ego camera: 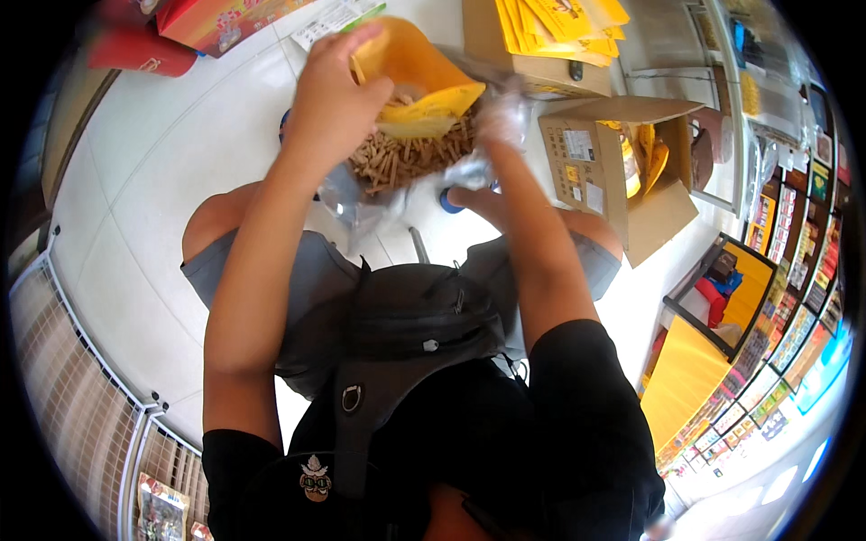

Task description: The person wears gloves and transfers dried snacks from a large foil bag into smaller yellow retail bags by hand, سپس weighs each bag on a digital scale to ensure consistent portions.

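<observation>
My left hand point(342, 101) grips the left rim of a yellow pouch point(433, 54), whose mouth is spread wide towards me. Some brown pieces point(400, 98) show inside it. Beneath the pouch lies a heap of brown stick-shaped pieces point(392, 159) in a clear plastic bag point(352, 206). To the right of the pouch is my right hand point(502, 118), blurred and seemingly in a clear plastic glove. It is close to the heap and the bag's edge; whether its fingers hold anything is not visible.
Yellow pouches point(565, 24) are stacked on a cardboard box point(561, 78). An opened carton point(575, 152) with yellow packs stands at the right, before stocked shelves point(802, 230). A red box point(230, 24) is at the upper left, a white wire rack point(81, 379) at the lower left.
</observation>
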`<state>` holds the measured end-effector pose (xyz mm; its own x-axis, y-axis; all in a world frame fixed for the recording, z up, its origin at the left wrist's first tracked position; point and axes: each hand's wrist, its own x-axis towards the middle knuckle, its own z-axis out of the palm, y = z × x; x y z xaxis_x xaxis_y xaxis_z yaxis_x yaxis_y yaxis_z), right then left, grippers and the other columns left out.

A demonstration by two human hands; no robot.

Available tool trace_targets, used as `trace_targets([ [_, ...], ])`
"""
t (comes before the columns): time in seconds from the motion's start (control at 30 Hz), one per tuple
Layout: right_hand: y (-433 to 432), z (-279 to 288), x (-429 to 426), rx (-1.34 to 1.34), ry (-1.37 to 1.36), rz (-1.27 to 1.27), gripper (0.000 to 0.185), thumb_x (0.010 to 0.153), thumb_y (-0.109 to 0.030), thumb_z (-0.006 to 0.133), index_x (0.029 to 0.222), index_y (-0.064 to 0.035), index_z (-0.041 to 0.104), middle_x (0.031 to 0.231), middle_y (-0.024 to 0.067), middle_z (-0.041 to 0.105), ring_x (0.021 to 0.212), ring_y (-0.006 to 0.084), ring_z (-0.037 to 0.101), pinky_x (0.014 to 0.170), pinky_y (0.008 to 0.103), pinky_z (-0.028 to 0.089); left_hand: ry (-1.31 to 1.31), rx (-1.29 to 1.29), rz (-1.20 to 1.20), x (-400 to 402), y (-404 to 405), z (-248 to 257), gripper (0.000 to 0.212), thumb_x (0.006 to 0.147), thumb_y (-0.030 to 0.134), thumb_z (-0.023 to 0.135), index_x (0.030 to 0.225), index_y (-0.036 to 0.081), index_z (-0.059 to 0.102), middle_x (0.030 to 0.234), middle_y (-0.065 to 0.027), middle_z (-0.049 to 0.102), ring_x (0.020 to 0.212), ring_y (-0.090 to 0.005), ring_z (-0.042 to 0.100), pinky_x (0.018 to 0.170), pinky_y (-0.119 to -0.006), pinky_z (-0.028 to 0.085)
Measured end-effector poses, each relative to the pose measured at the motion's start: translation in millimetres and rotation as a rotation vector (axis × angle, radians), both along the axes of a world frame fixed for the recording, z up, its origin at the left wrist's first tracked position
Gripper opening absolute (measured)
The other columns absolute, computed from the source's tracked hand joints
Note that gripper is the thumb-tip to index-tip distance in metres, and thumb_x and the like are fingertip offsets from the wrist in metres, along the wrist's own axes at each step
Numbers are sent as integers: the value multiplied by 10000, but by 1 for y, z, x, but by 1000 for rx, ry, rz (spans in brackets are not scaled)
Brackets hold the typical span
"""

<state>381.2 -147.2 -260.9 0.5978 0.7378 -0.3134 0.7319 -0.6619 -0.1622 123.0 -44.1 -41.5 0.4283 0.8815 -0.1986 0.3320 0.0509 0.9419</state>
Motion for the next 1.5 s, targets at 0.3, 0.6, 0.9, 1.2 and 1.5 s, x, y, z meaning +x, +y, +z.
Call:
trace_targets([
  [0.3,16,-81,-9,-68,109,39,345,872,-233,546,1196,-120,578,1135,92,618,1017,254,605,890,343,464,-23,-33,-4,8,-7,17,537,723,6,552,1258,58,538,1242,-137,466,869,-231,626,632,-294,536],
  [0.6,-6,-103,-32,2,159,120,355,889,-218,520,1232,-130,545,1146,91,610,1022,260,599,891,350,462,163,-36,-354,19,-59,-33,568,685,-39,574,1241,49,494,1288,-192,407,879,-383,605,775,-420,505],
  [0.9,0,-96,-60,50,252,284,367,906,-203,494,1267,-140,512,1158,89,601,1026,265,594,892,358,460,295,204,-154,26,-34,-72,597,692,-27,598,1270,72,489,1293,-170,405,968,-383,586,817,-429,500],
  [1.2,-8,-100,-64,31,282,313,382,923,-188,468,1303,-150,480,1169,88,593,1031,270,589,893,366,459,407,281,-140,9,-31,-103,562,670,-8,613,1216,101,537,1231,-156,449,1018,-359,558,850,-422,482],
  [1.5,-26,-80,-40,49,368,414,399,940,-173,442,1338,-160,447,1180,86,585,1035,276,584,894,373,457,381,251,-184,10,-22,-108,486,678,3,607,1150,113,575,1185,-135,485,974,-354,565,841,-422,478],
])
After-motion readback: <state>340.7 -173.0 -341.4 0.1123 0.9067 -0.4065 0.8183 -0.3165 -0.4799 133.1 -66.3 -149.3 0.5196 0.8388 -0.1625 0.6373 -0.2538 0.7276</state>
